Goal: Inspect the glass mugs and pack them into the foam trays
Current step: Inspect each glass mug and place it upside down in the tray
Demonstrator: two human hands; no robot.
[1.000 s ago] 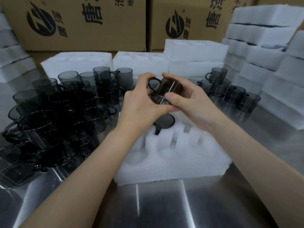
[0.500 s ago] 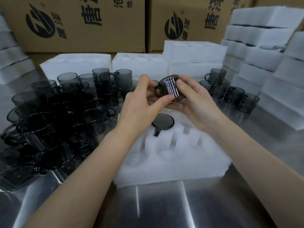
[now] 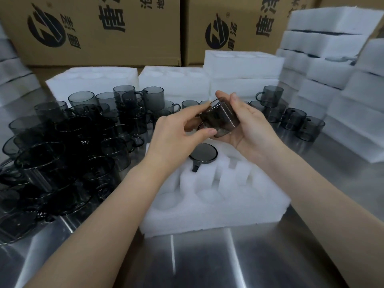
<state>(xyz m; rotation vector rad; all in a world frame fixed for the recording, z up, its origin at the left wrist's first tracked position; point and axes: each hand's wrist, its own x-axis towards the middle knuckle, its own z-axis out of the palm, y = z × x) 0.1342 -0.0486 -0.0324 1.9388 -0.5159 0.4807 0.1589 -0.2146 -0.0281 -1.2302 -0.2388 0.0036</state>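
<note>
Crowding the left of the steel bench [image 3: 207, 258] is a heap of smoked-glass mugs [image 3: 68, 146]. Next to it the left hand [image 3: 176, 134] pinches a tilted glass mug [image 3: 220, 119] between thumb and fingers [image 3: 205, 133], above the foam tray [image 3: 218, 202], where an upturned mug [image 3: 203, 155] sits in a back pocket. The right hand [image 3: 255, 125] cradles the held mug, fingers curled round it. Further right stand more mugs [image 3: 295, 119] and stacked foam trays [image 3: 332, 59].

held mug [image 3: 220, 121] 1 | packed mug [image 3: 203, 155] 1 | loose mugs [image 3: 83, 142] dozens, uncountable | printed boxes [image 3: 93, 30] 2
</note>
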